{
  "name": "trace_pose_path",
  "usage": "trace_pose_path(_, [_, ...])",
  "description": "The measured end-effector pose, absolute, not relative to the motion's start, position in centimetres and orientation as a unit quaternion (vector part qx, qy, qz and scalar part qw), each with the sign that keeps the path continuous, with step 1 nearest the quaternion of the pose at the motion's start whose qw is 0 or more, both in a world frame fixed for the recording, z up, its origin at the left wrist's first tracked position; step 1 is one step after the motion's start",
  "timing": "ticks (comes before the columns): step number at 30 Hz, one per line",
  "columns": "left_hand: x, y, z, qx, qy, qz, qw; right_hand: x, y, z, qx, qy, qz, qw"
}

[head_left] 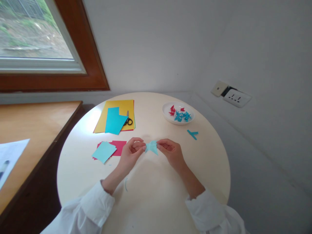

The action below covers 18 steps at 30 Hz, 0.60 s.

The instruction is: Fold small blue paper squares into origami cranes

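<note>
Between the pinching fingertips of the left hand (131, 150) at nine o'clock and the right hand (171, 152) at three stretches thin, creased, sharp-cornered pale-blue paper (152, 147) over a smooth, round table (156, 198).

Left sleeve (73, 211): white cloth, long and roomy, soft creases with greyish shading in the folds
Left cuff (98, 200): the same white, a broad plain band, cut loose around the wrist (109, 186)
Right sleeve (218, 216): matching white, equally full, rumpled towards the lower edge of view
Right cuff (198, 201): plain white, wide-mouthed
Left hand (131, 151): bare, slim fingers (138, 140)
Right hand (173, 152): bare too, similarly slender; nails too small to make out
</note>
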<state>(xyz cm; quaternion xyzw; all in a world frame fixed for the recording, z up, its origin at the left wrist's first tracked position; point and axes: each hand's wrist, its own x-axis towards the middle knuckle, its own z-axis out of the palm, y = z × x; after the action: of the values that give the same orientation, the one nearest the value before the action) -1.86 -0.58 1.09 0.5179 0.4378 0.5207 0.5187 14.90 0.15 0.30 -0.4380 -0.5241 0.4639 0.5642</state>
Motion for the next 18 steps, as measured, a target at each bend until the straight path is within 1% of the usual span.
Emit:
trace_pose_path(5, [-1.7, -0.6, 0.8, 0.548, 0.416, 0.536, 0.489, 14.7, 0.1, 0.2, -0.454, -0.494, 0.443, 0.595])
trace_pose_path(12, [-1.9, -0.5, 0.3, 0.567, 0.434, 0.552, 0.430, 14.1, -0.3, -0.1, -0.440, -0.500, 0.450, 0.595])
trace_pose_path(18, [-1.6, -0.5, 0.7, 0.541, 0.455, 0.536, 0.461, 13.7, -0.5, -0.1, -0.429, -0.520, 0.438, 0.594])
